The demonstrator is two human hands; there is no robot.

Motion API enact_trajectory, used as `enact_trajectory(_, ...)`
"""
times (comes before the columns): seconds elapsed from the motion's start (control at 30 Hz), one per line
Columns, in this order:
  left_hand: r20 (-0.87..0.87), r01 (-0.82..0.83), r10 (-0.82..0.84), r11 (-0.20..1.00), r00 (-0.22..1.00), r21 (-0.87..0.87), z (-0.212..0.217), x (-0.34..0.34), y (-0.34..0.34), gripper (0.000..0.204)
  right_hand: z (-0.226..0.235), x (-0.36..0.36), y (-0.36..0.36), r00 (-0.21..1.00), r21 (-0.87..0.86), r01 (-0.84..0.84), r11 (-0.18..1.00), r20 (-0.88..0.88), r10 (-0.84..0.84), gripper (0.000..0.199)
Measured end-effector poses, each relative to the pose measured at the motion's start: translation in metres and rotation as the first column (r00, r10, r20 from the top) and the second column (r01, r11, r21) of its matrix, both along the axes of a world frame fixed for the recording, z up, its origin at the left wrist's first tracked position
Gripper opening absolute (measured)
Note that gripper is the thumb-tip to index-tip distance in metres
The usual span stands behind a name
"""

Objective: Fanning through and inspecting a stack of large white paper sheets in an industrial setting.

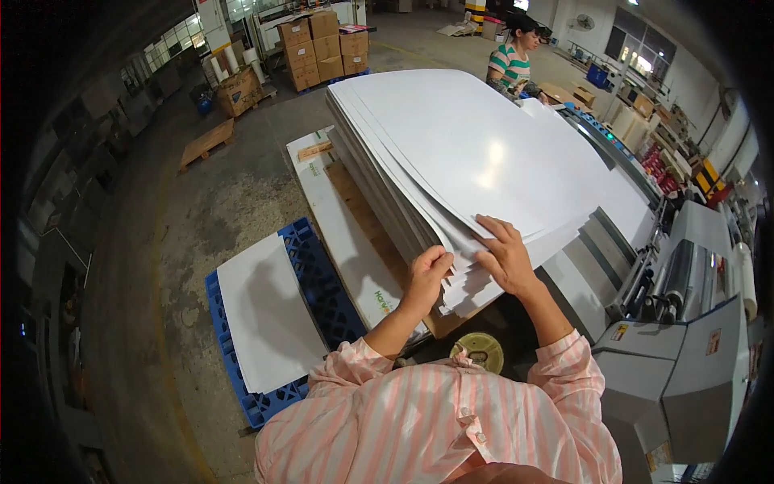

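In front of me rises a tall stack of large white sheets [451, 113], glossy on top, with its near corner fanned into uneven layers. My left hand [426, 278] is closed at the stack's near left edge, thumb and fingers pinching sheet edges. On the near corner, my right hand [508, 256] grips the upper sheets with bent fingers, and their edges curl up between my two hands. How many sheets each hand holds is hidden.
Left of the stack, a blue plastic pallet [302, 242] carries a lower pile of white sheets [270, 315]. A large grey machine with rollers [685, 278] stands close on the right. A co-worker [512, 60] is beyond the stack. Cardboard boxes [326, 48] stand at the back.
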State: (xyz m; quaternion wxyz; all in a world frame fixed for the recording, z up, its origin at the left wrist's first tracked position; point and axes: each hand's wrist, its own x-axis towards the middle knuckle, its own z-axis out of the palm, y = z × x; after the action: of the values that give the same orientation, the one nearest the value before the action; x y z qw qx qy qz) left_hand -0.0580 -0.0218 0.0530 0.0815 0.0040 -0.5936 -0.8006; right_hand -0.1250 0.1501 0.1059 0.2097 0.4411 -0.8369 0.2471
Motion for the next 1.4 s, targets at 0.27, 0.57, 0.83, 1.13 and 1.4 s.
enact_trajectory(0.27,-0.014,-0.033,0.032,0.996,0.999,-0.086,-0.002,-0.001,-0.003,0.031,0.012,-0.021,-0.006,0.688,-0.513,0.384,0.767,0.713,0.133,0.03)
enact_trajectory(0.57,-0.003,-0.051,0.059,0.899,0.998,0.435,0.001,0.002,0.003,0.063,0.007,-0.004,-0.003,0.987,-0.116,-0.001,0.993,0.16,0.02,0.024)
enact_trajectory(0.83,-0.016,0.039,-0.036,0.925,0.999,0.377,-0.002,-0.006,-0.007,0.045,0.026,0.013,-0.01,0.967,0.036,-0.044,0.998,-0.251,0.052,0.057)
enact_trajectory(1.13,0.054,-0.05,0.039,0.97,0.998,0.237,0.012,-0.008,-0.001,0.043,0.011,0.022,-0.007,0.989,-0.027,-0.043,0.999,-0.146,0.038,0.031)
enact_trajectory(1.4,0.033,-0.025,0.017,0.969,0.999,0.246,-0.001,-0.006,-0.001,0.031,0.028,-0.019,-0.012,0.865,-0.52,0.216,0.826,0.495,0.086,0.025)
